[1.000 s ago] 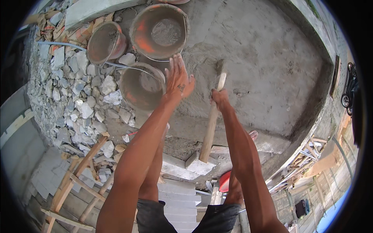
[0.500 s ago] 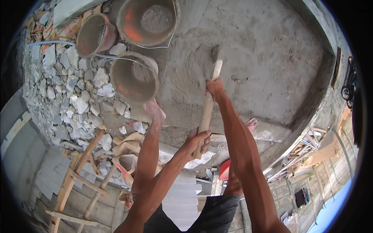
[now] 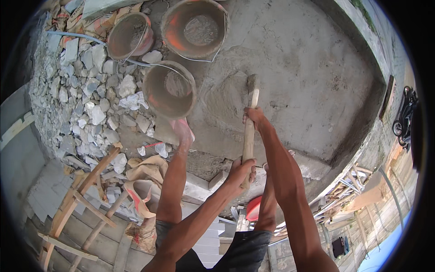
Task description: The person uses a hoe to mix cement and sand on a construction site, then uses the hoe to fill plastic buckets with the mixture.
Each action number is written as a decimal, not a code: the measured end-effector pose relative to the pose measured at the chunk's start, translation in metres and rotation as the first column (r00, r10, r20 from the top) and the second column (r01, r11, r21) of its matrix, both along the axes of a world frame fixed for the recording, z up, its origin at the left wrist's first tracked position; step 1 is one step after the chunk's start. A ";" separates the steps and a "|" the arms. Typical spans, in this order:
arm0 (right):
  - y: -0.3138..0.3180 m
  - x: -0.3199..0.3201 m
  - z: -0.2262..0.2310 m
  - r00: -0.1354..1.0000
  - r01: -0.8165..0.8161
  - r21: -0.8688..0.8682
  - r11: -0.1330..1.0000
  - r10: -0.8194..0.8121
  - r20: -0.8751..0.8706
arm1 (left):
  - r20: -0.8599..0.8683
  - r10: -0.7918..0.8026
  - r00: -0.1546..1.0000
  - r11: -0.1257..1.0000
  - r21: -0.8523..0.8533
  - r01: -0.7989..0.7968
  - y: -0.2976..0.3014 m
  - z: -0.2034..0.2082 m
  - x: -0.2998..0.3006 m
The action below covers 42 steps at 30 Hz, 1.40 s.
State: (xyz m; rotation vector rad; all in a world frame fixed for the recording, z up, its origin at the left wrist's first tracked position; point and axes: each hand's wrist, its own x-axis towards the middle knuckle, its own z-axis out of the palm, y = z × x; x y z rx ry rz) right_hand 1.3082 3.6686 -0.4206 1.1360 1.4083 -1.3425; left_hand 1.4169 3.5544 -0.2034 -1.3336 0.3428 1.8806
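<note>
Rubble (image 3: pixel 93 99) spreads along the left side of a worksite, beside a small bucket (image 3: pixel 129 38) lying tilted near two others. The near bucket (image 3: pixel 170 90) stands just ahead of the worker's bare left foot (image 3: pixel 182 130), and the big bucket (image 3: pixel 197 29) sits beyond it; both are caked with grey residue, and good footwork would mean steering clear of them on any pull toward the body. To their right lies a swirled patch of mortar (image 3: pixel 222 97), best worked, it seems, in short, even strokes from its edge inward.

The left hand (image 3: pixel 240 172) wraps its fingers around the lower end of the tool (image 3: pixel 248 140), whose wooden handle runs away from the worker to a grey-coated head at the patch's right edge. How deep that head sits cannot be told. The right hand (image 3: pixel 254 115) grasps the handle farther up, fingers curled closed around the wood. The spread between the grips looks sound: the upper hand can guide, the lower one drive. Farther right stretches the flat grey slab (image 3: pixel 312 81), where a low head angle would likely spare the surface from gouges.
</note>
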 end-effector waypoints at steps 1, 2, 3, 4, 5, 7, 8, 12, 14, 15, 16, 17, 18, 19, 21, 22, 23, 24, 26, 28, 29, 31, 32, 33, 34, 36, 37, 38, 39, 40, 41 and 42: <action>0.008 -0.008 0.005 0.999 0.016 -0.034 0.999 -0.015 0.036 | -0.012 0.018 1.000 1.000 0.000 -0.018 0.005 0.008 -0.013; 0.016 -0.016 0.011 0.997 0.033 -0.064 0.997 -0.028 0.072 | -0.002 0.028 1.000 1.000 0.001 -0.028 0.010 0.016 -0.027; 0.017 -0.023 0.020 0.998 0.017 -0.064 0.998 -0.013 0.063 | 0.012 0.034 0.999 0.999 -0.001 -0.034 0.009 0.024 -0.038; 0.012 -0.030 0.035 0.996 0.036 -0.063 0.997 -0.030 0.085 | 0.033 0.024 0.999 0.999 0.028 -0.025 0.003 0.036 -0.048; 0.009 -0.038 0.049 0.993 0.053 -0.058 0.997 -0.047 0.106 | 0.024 0.035 0.999 0.999 0.026 -0.036 -0.001 0.050 -0.058; 0.006 -0.051 0.082 0.992 0.069 -0.045 0.997 -0.064 0.108 | 0.056 0.030 0.998 0.999 0.034 -0.032 -0.004 0.081 -0.075; 0.007 -0.057 0.099 0.989 0.096 -0.027 0.995 -0.092 0.115 | 0.051 0.015 0.999 1.000 0.013 -0.015 -0.006 0.098 -0.083; 0.008 -0.087 0.178 0.986 0.148 -0.068 0.987 -0.142 0.082 | 0.057 0.163 0.985 0.980 0.107 -0.168 -0.019 0.180 -0.117; -0.024 -0.103 0.225 0.974 0.219 -0.098 0.971 -0.211 0.084 | 0.038 0.184 0.982 0.977 0.100 -0.187 -0.045 0.227 -0.129; -0.033 -0.111 0.250 0.978 0.201 -0.102 0.974 -0.194 0.070 | 0.038 0.199 0.979 0.970 0.134 -0.202 -0.055 0.248 -0.134; -0.037 -0.121 0.277 0.977 0.210 -0.096 0.973 -0.206 0.050 | 0.018 0.147 0.989 0.978 0.146 -0.148 -0.065 0.272 -0.143; -0.045 -0.131 0.302 0.975 0.221 -0.095 0.971 -0.219 0.031 | 0.006 0.162 0.987 0.974 0.156 -0.161 -0.074 0.289 -0.146; -0.056 -0.141 0.325 0.978 0.207 -0.097 0.974 -0.206 0.015 | -0.053 0.187 0.981 0.969 0.173 -0.176 -0.081 0.306 -0.146; -0.076 -0.147 0.343 0.985 0.166 -0.124 0.978 -0.171 -0.035 | -0.110 0.202 0.973 0.969 0.164 -0.183 -0.093 0.319 -0.143; -0.099 -0.160 0.371 0.987 0.108 -0.127 0.986 -0.121 -0.103 | -0.157 0.227 0.961 0.961 0.194 -0.195 -0.111 0.335 -0.138; -0.102 -0.167 0.381 0.981 0.065 -0.085 0.994 -0.079 -0.179 | -0.200 0.212 0.957 0.962 0.216 -0.168 -0.116 0.339 -0.137; -0.105 -0.173 0.388 0.968 0.026 -0.042 0.999 -0.035 -0.249 | -0.241 0.196 0.950 0.962 0.235 -0.139 -0.121 0.340 -0.134; -0.113 -0.179 0.394 0.965 0.019 -0.043 0.999 -0.030 -0.262 | -0.291 0.204 0.935 0.959 0.249 -0.132 -0.125 0.335 -0.128; -0.147 -0.181 0.390 0.916 -0.117 -0.027 0.993 0.098 -0.388 | -0.402 0.111 0.909 0.991 0.117 -0.069 -0.140 0.315 -0.114; -0.159 -0.177 0.365 0.848 -0.173 0.028 0.985 0.163 -0.504 | -0.533 -0.014 0.846 1.000 -0.021 0.004 -0.141 0.272 -0.095; -0.165 -0.174 0.347 0.764 -0.213 0.080 0.974 0.217 -0.608 | -0.535 -0.011 0.845 1.000 -0.027 -0.004 -0.141 0.242 -0.088; -0.185 -0.163 0.311 0.685 -0.243 0.176 0.954 0.297 -0.665 | -0.593 -0.210 0.778 0.971 -0.219 0.095 -0.148 0.182 -0.070; -0.197 -0.159 0.294 0.593 -0.253 0.285 0.925 0.381 -0.709 | -0.589 -0.215 0.779 0.968 -0.234 0.090 -0.151 0.152 -0.064; -0.202 -0.159 0.277 0.580 -0.262 0.288 0.921 0.389 -0.715 | -0.581 -0.283 0.763 0.939 -0.331 0.097 -0.148 0.123 -0.062; -0.200 -0.156 0.255 0.547 -0.273 0.329 0.904 0.427 -0.720 | -0.561 -0.350 0.750 0.901 -0.422 0.105 -0.143 0.098 -0.059; -0.195 -0.154 0.221 0.503 -0.291 0.367 0.883 0.468 -0.726 | -0.530 -0.378 0.759 0.877 -0.468 0.110 -0.139 0.070 -0.057; -0.195 -0.150 0.211 0.494 -0.273 0.350 0.896 0.443 -0.748 | -0.484 -0.415 0.771 0.848 -0.514 0.133 -0.139 0.057 -0.051; -0.194 -0.147 0.203 0.483 -0.254 0.334 0.908 0.418 -0.770 | -0.483 -0.408 0.775 0.848 -0.516 0.124 -0.140 0.043 -0.045; -0.204 -0.137 0.203 0.493 -0.266 0.319 0.910 0.413 -0.766 | -0.502 -0.474 0.723 0.770 -0.635 0.064 -0.143 0.025 -0.028; -0.204 -0.128 0.209 0.502 -0.272 0.295 0.916 0.397 -0.769 | -0.510 -0.501 0.699 0.735 -0.677 0.034 -0.140 0.018 -0.017; -0.206 -0.118 0.215 0.512 -0.276 0.268 0.923 0.377 -0.772 | -0.509 -0.531 0.677 0.695 -0.719 0.006 -0.139 0.011 -0.004; -0.200 -0.116 0.220 0.507 -0.280 0.287 0.916 0.395 -0.766 | -0.502 -0.558 0.661 0.656 -0.755 -0.019 -0.137 0.009 -0.001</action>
